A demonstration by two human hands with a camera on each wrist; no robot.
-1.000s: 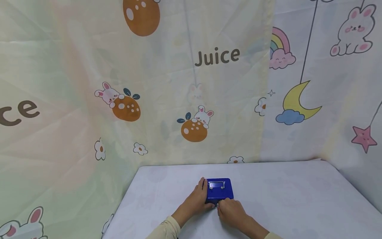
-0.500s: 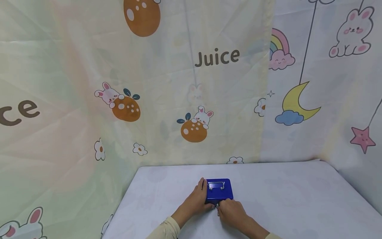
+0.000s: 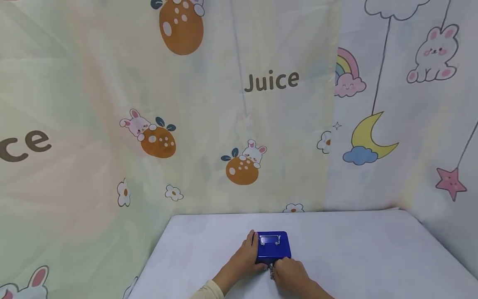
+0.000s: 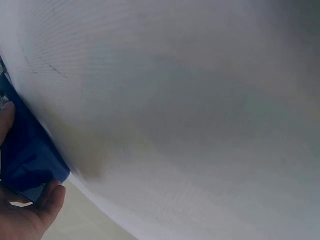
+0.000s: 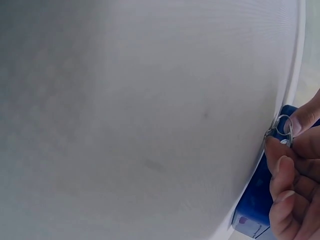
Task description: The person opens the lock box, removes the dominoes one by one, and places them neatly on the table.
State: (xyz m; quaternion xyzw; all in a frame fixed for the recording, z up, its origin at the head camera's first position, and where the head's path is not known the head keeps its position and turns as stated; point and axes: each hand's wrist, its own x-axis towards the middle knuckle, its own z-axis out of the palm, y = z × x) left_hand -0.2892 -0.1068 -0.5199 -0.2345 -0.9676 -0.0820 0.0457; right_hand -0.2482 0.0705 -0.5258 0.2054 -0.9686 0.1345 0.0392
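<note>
A small blue metal cash box (image 3: pixel 274 252) with a silver carrying handle (image 3: pixel 270 240) on its lid sits on the table. My left hand (image 3: pixel 244 254) holds its left side, fingers along the wall and thumb near the front. In the left wrist view, the fingers and thumb span the blue box (image 4: pixel 30 155). At the front face my right hand (image 3: pixel 291 273) pinches a key, mostly hidden by the fingers. Its wire ring (image 5: pixel 285 125) shows by the thumb in the right wrist view. Silver metal pieces (image 3: pixel 271 271) hang below the box front between the hands.
A white cloth-covered table (image 3: pixel 354 253) lies under the box. Behind it and at both sides hang printed curtains (image 3: pixel 205 124) with rabbits, oranges and a moon. The table's back edge runs a little beyond the box.
The head view has tilted up slightly, so the scene sits lower. The hanging metal pieces show more beside my right fingers. Both hands keep their places at the box.
</note>
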